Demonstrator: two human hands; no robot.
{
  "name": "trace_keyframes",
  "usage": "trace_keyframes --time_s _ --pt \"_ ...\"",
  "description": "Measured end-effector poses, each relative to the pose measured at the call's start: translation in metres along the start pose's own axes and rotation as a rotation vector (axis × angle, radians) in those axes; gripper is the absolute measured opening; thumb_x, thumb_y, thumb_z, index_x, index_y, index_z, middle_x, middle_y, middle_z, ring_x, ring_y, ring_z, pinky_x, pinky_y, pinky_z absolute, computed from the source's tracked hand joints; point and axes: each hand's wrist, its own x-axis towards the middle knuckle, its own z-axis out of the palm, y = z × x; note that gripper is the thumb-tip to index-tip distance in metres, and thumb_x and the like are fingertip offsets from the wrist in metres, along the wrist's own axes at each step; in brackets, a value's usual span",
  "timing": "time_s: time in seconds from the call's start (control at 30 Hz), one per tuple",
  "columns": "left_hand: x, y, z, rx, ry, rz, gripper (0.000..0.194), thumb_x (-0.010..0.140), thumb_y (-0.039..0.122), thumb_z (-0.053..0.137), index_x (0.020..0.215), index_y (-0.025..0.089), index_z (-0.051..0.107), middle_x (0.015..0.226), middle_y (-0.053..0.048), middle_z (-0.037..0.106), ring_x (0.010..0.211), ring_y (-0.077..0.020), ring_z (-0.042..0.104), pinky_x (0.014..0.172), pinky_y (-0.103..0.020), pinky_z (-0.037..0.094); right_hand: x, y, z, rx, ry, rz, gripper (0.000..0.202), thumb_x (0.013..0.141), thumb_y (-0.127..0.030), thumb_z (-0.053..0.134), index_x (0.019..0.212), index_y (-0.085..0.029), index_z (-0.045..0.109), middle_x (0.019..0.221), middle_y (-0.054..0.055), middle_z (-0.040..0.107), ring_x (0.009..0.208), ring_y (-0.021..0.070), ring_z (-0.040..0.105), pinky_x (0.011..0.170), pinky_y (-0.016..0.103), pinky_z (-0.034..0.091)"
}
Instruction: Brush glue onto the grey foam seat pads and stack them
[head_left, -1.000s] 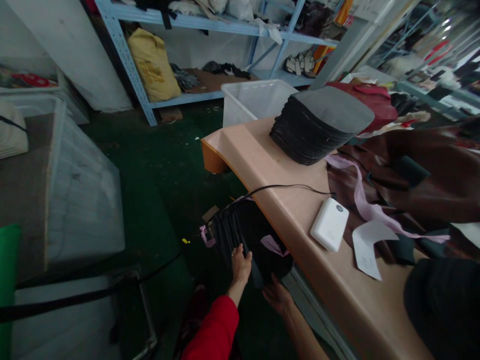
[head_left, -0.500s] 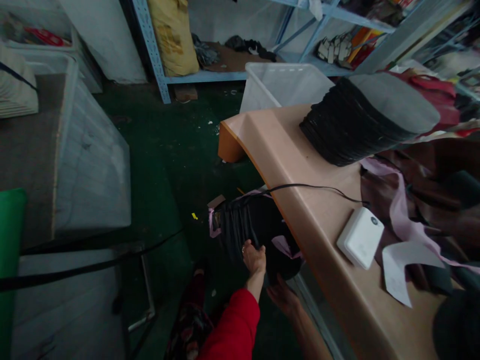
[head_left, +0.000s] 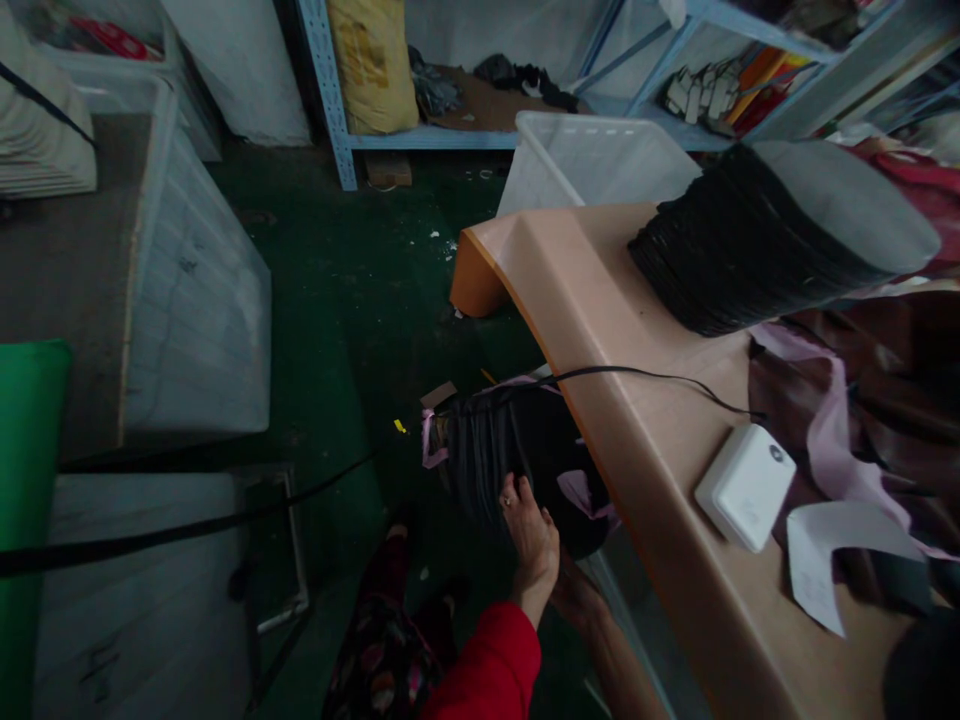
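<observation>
Because the bundle (head_left: 480, 450) lies ahead of them, below the table (head_left: 622, 325), the left hand (head_left: 531, 535) is nearer than the right hand (head_left: 583, 600); neither grip is discernible.

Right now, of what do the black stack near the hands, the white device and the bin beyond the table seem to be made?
Black stack: perhaps fabric or leather, matt; layers look thin, but light is dim.
White device: likely hard plastic, smooth; its shell is even and rounded.
Bin: probably plastic, translucent; its walls look cloudy, its rim moulded.
</observation>
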Motion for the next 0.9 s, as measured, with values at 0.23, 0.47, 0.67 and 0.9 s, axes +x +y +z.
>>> trace_keyframes --time_s 0.23,0.47,0.67,0.9 --pt "0.000 0.001 -0.001 -0.090 -0.096 -0.044 0.062 0.071 0.004 0.052 0.131 0.013 0.037 0.132 -0.014 0.046 0.123 -0.0241 0.040 0.105 -0.035 0.029 0.001 -0.004 0.000 0.034 -0.024 0.072 0.033 0.062 -0.044 0.074 0.086 -0.025 0.064 0.075 0.001 0.066 0.083 0.0253 0.064 0.067 0.036 0.052" --pt "0.012 0.001 -0.006 -0.070 -0.043 -0.082 0.057 0.073 0.006 0.052 0.128 0.011 0.039 0.129 -0.015 0.046 0.120 -0.0248 0.042 0.102 -0.034 0.030 -0.004 -0.007 0.003 0.068 0.061 0.104 0.037 0.058 -0.035 0.079 0.089 -0.024 0.061 0.073 -0.002 0.064 0.071 0.0189 0.065 0.065 0.031 0.051" --pt "0.022 0.012 -0.010 -0.025 -0.054 -0.143 0.064 0.075 0.011 0.053 0.134 0.008 0.031 0.136 -0.017 0.039 0.124 -0.0295 0.037 0.102 -0.041 0.030 -0.008 -0.008 0.007 0.141 0.101 0.117 0.039 0.056 -0.028 0.081 0.089 -0.024 0.060 0.067 -0.005 0.059 0.065 0.0138 0.063 0.065 0.026 0.051" --pt "0.025 0.016 -0.012 0.026 -0.049 -0.261 0.058 0.074 0.015 0.055 0.130 0.012 0.038 0.129 -0.018 0.044 0.120 -0.0340 0.038 0.092 -0.048 0.037 -0.008 -0.008 0.006 0.173 0.133 0.123 0.041 0.051 -0.023 0.083 0.083 -0.022 0.058 0.070 -0.005 0.058 0.065 0.0132 0.063 0.064 0.026 0.051"
